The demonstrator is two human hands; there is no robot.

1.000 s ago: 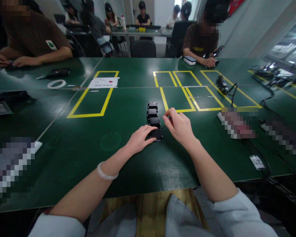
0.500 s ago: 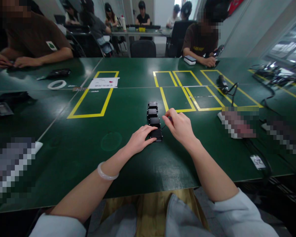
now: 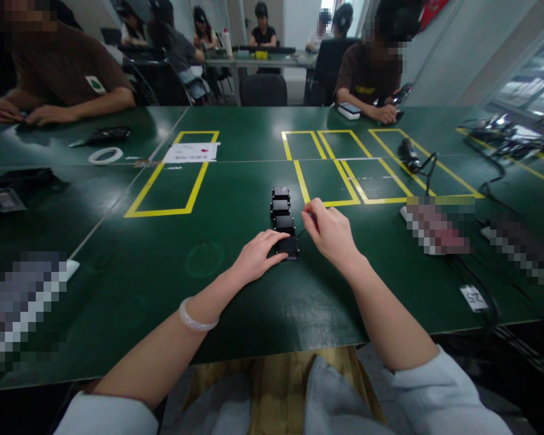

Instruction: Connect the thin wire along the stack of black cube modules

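Note:
A row of black blocks (image 3: pixel 280 208) with small bright, screw-like points at their sides runs away from me on the green table (image 3: pixel 245 314). My left hand (image 3: pixel 258 257) steadies the nearest black block (image 3: pixel 288 244), fingers at its far side and thumb along its near edge. To the right of the row, my right hand (image 3: pixel 329 229) is closed in a pinch on a thin dark rod (image 3: pixel 301 233). The rod slants down toward the right side of the nearest block. Whether its tip touches is too small to tell, and my fingers hide its other end.
Yellow tape outlines (image 3: pixel 190 211) mark the table. A white tape roll (image 3: pixel 106 156) and a paper sheet (image 3: pixel 190 152) lie left. Blurred-out devices flank me, with cables (image 3: pixel 485 290) on the right. Two people sit across, their hands (image 3: pixel 385 113) busy.
My right hand has shifted very slightly to the right, and its fingers have turned a little around the rod. My left hand and the row of blocks stay where they were.

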